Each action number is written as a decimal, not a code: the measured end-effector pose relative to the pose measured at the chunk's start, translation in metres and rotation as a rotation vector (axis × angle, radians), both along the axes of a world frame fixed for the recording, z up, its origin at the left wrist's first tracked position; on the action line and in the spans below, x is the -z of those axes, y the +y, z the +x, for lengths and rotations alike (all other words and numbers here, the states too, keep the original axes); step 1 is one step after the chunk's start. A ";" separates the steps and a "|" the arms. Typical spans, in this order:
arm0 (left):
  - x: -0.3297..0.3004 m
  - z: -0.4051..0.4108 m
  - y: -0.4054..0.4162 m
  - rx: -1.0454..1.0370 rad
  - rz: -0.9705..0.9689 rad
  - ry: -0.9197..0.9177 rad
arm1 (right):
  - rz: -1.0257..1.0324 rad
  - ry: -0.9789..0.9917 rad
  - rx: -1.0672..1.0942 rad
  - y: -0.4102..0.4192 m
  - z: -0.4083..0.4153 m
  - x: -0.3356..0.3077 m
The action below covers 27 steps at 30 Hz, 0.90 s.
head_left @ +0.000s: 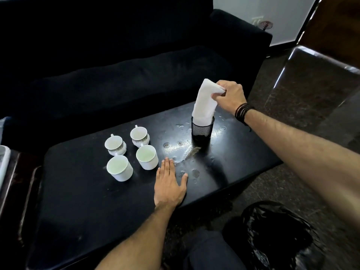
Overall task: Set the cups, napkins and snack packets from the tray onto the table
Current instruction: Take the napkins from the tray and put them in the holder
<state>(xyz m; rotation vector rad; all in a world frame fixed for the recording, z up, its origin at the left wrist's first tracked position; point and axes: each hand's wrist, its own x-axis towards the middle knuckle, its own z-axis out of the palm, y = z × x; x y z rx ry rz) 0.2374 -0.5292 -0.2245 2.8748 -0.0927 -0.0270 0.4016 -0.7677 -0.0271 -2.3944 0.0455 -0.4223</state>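
- The napkin step is in hand: the right hand (229,96) pinches the top of a folded white bundle of napkins (204,102) whose lower end sits inside a black mesh holder (202,129) near the far right corner of the counter (78,191).
- The left hand (169,184) lies flat, fingers straight and together, palm down on the counter near its front edge, gripping nothing; I take it to be steadying the person.
- Four white cups (147,156) stand in a close square left of the counter's middle, two patterned ones towards the far edge, two plain ones nearer the front.
- I see no snack packets, so that part looks not yet done; a pale tray-like rim (3,162) shows just off the left edge, too cropped to identify.
- Next, I judge, the napkins need seating fully in the holder without tipping it, then a clean release.
- The counter is dark and glossy, marked with ring stains and a scuffed patch beside the holder.
- A black sofa (116,75) runs behind the far edge; a black plastic bag (272,230) lies on the speckled floor on the right.
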 end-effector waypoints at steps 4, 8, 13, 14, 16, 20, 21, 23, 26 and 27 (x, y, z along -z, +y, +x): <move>0.001 0.000 0.000 -0.002 0.000 -0.001 | -0.068 0.097 -0.006 0.005 0.004 0.014; 0.001 0.001 0.000 0.003 0.010 0.003 | -0.123 0.162 0.003 0.012 0.003 0.035; 0.001 0.000 0.001 -0.003 0.003 0.003 | -0.327 0.056 -0.019 0.021 0.002 0.056; 0.001 0.000 0.001 -0.003 0.001 0.004 | -0.396 -0.019 -0.019 0.023 0.003 0.058; 0.000 0.000 0.001 0.000 0.000 0.002 | -0.465 -0.095 -0.051 0.026 0.006 0.057; 0.000 -0.001 0.001 -0.001 -0.003 0.002 | -0.578 0.019 -0.176 0.032 0.013 0.060; 0.000 -0.001 0.001 -0.002 -0.004 0.002 | -0.614 0.056 -0.193 0.033 0.014 0.063; 0.000 0.000 0.001 -0.001 -0.001 0.004 | -0.651 0.127 -0.202 0.034 0.014 0.069; 0.000 0.000 0.001 -0.004 0.001 0.006 | -0.616 0.175 -0.166 0.034 0.012 0.074; 0.001 0.000 0.000 -0.005 0.001 0.006 | -0.607 0.156 -0.150 0.034 0.012 0.074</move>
